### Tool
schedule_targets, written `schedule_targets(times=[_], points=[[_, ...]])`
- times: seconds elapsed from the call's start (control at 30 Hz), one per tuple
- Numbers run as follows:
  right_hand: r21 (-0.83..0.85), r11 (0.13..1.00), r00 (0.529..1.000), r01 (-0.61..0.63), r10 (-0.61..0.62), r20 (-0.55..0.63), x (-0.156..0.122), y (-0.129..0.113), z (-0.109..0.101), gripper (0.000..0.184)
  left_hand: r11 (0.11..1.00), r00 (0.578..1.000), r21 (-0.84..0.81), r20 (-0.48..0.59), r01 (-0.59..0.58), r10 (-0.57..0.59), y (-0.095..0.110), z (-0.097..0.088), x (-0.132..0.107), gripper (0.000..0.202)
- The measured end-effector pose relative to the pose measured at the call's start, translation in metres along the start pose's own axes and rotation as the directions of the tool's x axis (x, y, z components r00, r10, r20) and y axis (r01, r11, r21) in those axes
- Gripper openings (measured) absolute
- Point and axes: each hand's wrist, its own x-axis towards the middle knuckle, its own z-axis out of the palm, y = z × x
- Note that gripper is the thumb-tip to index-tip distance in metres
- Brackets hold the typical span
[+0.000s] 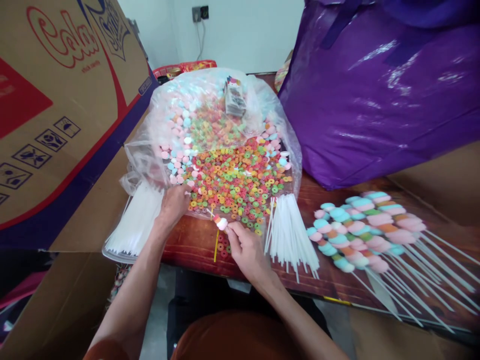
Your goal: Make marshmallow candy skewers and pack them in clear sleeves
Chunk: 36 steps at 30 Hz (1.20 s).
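My right hand (247, 249) pinches a candy skewer: a thin white stick with a white-pink marshmallow (221, 223) and an orange-red candy ring near its tip. The rest of that stick is hidden by the hand. My left hand (175, 204) reaches to the left edge of the loose candy rings (232, 175), its fingers curled beside pink marshmallows (180, 178); what is between the fingertips cannot be made out. Rings and marshmallows lie on a clear plastic bag (288, 120) that partly covers them.
White sticks lie in a bundle (290, 232) at right and another pile (135, 220) at left. Several finished marshmallow skewers (360, 230) are stacked on the wooden table (180, 245). A cardboard box (75, 100) and a purple bag (375, 100) flank the space. A small packet (235, 97) rests on the plastic.
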Motion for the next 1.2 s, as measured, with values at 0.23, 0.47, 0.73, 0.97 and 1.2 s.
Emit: schedule_targets(times=[0.23,0.47,0.73,0.97,1.2], points=[[0.048,0.998,0.997,-0.05,0.052,-0.054,-0.003,0.001,-0.003,0.024,0.881,0.985,-0.467,-0.102,0.074,-0.136,0.014,-0.006,-0.013,0.019],[-0.011,0.998,0.994,-0.068,0.067,-0.088,-0.001,0.003,-0.016,0.024,0.775,0.983,-0.632,0.152,0.016,0.104,0.042,0.015,-0.061,0.003],[-0.014,0.996,0.993,-0.09,0.089,-0.075,-0.002,0.004,-0.019,0.023,0.704,0.999,-0.71,0.042,0.033,-0.006,0.032,0.014,-0.074,0.019],[-0.027,0.995,0.993,-0.097,0.095,-0.076,-0.004,0.006,-0.021,0.023,0.573,0.99,-0.808,0.13,0.135,-0.049,0.048,0.016,-0.101,0.022],[-0.041,0.996,0.994,-0.085,0.082,-0.073,-0.005,0.006,-0.018,0.025,0.753,0.993,-0.648,-0.05,-0.112,0.105,0.05,0.03,-0.103,0.015]])
